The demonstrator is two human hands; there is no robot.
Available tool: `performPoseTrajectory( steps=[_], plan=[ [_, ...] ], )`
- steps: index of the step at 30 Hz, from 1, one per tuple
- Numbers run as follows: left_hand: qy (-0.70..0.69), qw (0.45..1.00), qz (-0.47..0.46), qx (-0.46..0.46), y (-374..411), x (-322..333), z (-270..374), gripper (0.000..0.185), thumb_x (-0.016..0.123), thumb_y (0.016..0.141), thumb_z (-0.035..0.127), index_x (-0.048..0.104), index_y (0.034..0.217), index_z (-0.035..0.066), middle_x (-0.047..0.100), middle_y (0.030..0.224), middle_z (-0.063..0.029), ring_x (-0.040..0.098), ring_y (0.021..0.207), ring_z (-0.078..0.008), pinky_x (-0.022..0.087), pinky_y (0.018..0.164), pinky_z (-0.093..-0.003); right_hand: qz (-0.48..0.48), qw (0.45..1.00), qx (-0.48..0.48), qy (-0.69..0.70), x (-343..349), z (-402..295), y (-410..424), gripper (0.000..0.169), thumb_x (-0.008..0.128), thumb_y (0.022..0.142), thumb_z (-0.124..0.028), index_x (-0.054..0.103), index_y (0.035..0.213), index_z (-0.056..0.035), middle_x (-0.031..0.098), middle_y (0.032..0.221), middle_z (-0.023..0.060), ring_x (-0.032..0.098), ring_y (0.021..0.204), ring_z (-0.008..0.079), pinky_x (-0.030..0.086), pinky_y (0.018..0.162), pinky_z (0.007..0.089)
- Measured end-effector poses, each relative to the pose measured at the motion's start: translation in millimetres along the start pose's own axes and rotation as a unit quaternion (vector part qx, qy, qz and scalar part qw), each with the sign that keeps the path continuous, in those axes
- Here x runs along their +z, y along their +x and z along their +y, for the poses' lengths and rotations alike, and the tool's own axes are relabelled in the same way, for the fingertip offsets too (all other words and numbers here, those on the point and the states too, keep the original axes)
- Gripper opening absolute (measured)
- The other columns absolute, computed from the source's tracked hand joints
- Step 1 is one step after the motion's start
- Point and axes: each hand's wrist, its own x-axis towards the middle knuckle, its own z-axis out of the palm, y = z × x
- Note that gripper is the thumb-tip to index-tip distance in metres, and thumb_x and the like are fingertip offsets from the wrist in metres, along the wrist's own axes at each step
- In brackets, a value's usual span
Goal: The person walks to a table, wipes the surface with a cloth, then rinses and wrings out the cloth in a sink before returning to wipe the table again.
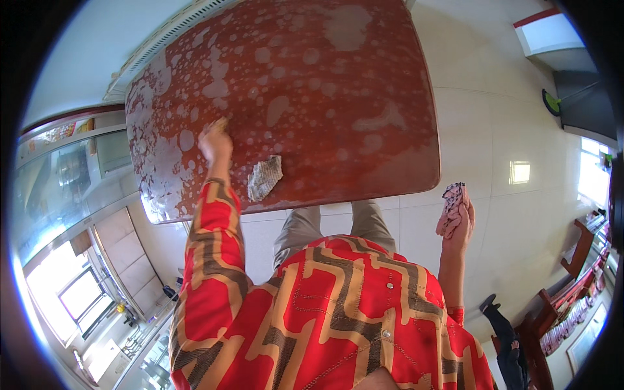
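A red-brown tabletop point(312, 117) spreads before me, covered with wet patches and drops. My left hand point(216, 140) is over its left part, blurred, its fingertips hidden or smeared by motion. Whether that hand touches the surface or holds anything small, I cannot tell. A crumpled, textured greyish-white cloth point(265, 178) lies near the front edge, right of my left forearm. Off the table's front right corner, my right hand point(465, 219) grips a bunched pink cloth point(452, 209) with a dark-patterned end, held above the floor.
Pale glossy floor tiles point(468, 146) extend to the right of the table. A white slatted radiator point(161, 44) runs along the far left side. At lower right, a person point(509, 341) sits by dark red wooden furniture point(541, 312). A green round-headed mop point(552, 102) stands at far right.
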Motion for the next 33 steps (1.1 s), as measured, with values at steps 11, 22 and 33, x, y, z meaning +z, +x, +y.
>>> performPoseTrajectory(
  steps=[11, 22, 33],
  plan=[
    [0.020, 0.994, -0.035, -0.101, 94.3, 40.1, 110.6, 0.038, 0.061, 0.089, 0.017, 0.065, 0.126, 0.027, 0.058, 0.129, -0.0139, 0.058, 0.114, -0.0276, 0.053, 0.094, -0.0362, 0.060, 0.998, -0.002, -0.012, -19.6, 0.7, -24.9, 0.025, 0.046, 0.100, -0.007, 0.056, 0.122, -0.0004, 0.059, 0.083, 0.0027, 0.045, 0.050, 0.0023, 0.030, 0.033, 0.0126],
    [-0.274, 0.828, -0.149, 0.467, -79.5, 14.4, 286.4, 0.034, 0.055, 0.085, 0.005, 0.057, 0.119, 0.010, 0.052, 0.122, -0.0077, 0.054, 0.109, -0.0341, 0.051, 0.091, -0.0445, -0.027, 1.000, -0.010, 0.001, -9.1, 28.0, -63.3, 0.031, 0.051, 0.098, -0.010, 0.056, 0.127, -0.0004, 0.064, 0.112, 0.0085, 0.063, 0.098, 0.0148, 0.052, 0.083, 0.0278],
    [-0.050, 0.991, 0.049, -0.117, 47.3, 28.0, 96.6, 0.026, 0.050, 0.091, 0.004, 0.071, 0.103, 0.012, 0.060, 0.117, -0.0146, 0.055, 0.109, -0.0323, 0.050, 0.090, -0.0409, 0.040, 0.999, -0.036, 0.004, -13.3, 44.4, -118.5, 0.031, 0.047, 0.098, -0.007, 0.055, 0.127, -0.0002, 0.062, 0.107, 0.0082, 0.059, 0.081, 0.0095, 0.048, 0.054, 0.0187]
  ],
)
